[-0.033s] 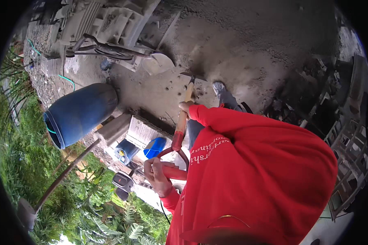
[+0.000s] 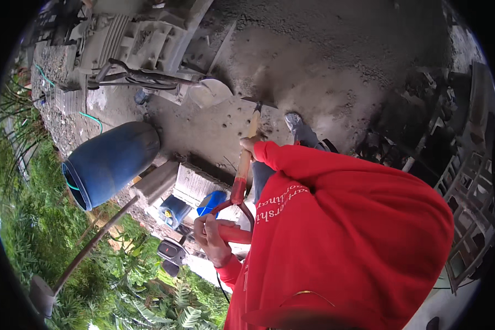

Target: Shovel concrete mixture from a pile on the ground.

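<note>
A shovel [image 2: 246, 164] with a wooden shaft and a red D-shaped handle runs away from me in front of my body. My left hand [image 2: 213, 237] is closed around the red grip, fingers curled over its end. Farther along, my right hand [image 2: 251, 144] wraps the wooden shaft. The shovel's dark blade [image 2: 259, 103] shows as a thin edge at the grey, dusty ground [image 2: 313, 71], near the toe of my grey shoe [image 2: 293, 119]. Whether the blade touches the ground or carries anything, I cannot tell.
To the left lies a blue barrel [image 2: 113, 157]. Another shovel [image 2: 210, 92] with a rounded blade rests beyond it. Concrete blocks [image 2: 194, 184], a blue jug [image 2: 174, 211] and a blue container [image 2: 210, 202] stand near my left hand. Dark rubble [image 2: 407, 121] lies right.
My view has turned slightly, so the barrel, jug and blue container sit a little lower in the picture. Both hands keep their places on the shovel.
</note>
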Available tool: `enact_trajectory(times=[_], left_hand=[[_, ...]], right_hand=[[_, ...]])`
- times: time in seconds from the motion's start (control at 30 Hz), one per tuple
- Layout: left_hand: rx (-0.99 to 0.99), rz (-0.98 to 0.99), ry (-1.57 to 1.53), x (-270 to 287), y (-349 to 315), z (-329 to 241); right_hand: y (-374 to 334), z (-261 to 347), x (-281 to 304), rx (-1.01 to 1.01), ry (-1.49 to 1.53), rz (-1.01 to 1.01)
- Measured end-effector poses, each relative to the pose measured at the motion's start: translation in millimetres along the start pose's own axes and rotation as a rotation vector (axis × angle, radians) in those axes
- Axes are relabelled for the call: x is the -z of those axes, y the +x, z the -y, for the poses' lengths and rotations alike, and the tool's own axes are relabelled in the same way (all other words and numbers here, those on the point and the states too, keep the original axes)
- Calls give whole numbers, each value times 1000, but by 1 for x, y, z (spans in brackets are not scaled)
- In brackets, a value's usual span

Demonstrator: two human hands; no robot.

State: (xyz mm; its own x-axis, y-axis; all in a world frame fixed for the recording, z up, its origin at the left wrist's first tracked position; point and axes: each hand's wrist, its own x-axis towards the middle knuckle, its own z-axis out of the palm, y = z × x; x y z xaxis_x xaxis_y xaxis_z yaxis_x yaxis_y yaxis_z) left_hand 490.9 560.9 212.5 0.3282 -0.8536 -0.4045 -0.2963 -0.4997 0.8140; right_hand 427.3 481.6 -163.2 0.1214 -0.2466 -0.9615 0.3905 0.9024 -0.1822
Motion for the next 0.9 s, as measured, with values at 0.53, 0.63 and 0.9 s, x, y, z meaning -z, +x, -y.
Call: enact_trajectory(times=[0.53, 0.63, 0.9], left_hand=[[-270, 576, -376, -168, 196, -82], [-348, 649, -482, -182, 216, -102], [-368, 1297, -275, -200, 266, -132]], right_hand=[[-179, 224, 196, 748, -24, -64], [-278, 243, 168, 1020, -171, -84], [-323, 271, 37, 1427, -804, -662]])
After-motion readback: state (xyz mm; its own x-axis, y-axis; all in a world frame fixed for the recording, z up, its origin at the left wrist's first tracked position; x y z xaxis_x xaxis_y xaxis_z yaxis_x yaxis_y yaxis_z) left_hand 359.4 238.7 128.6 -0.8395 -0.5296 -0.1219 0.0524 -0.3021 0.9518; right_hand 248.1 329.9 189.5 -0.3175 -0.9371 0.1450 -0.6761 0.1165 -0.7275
